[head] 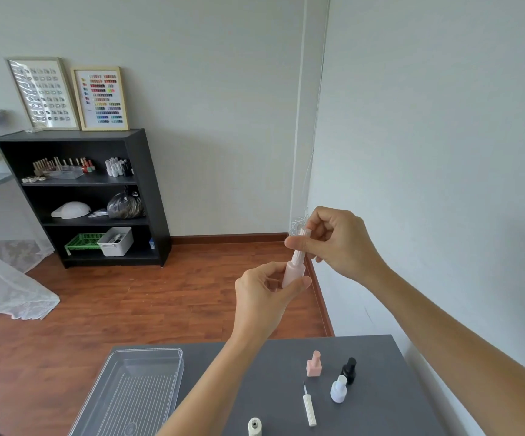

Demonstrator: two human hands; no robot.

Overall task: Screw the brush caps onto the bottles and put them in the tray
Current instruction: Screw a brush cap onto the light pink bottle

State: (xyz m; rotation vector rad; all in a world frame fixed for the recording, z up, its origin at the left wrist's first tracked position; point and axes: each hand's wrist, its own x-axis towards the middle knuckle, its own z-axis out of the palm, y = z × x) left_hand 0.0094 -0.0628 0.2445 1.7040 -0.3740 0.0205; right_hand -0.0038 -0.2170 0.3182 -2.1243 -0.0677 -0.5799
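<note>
A pale pink bottle point(294, 272) is held up in the air, well above the grey table point(380, 388). My left hand point(264, 294) grips its body from below. My right hand point(336, 243) pinches the ribbed pink brush cap point(300, 243) sitting on the bottle's neck. The clear plastic tray point(119, 366) lies at the table's left with nothing in it. On the table stand a capped square pink bottle point(314, 365), a capped black bottle point(348, 371) and a capped lilac-white bottle point(338, 390). A loose white brush cap point(309, 409) lies flat, near an open cream bottle point(254, 427) at the bottom edge.
A wall runs close along the table's right side. Beyond the table lies wooden floor. A black shelf unit point(97, 196) with polish bottles and bins stands far left against the back wall.
</note>
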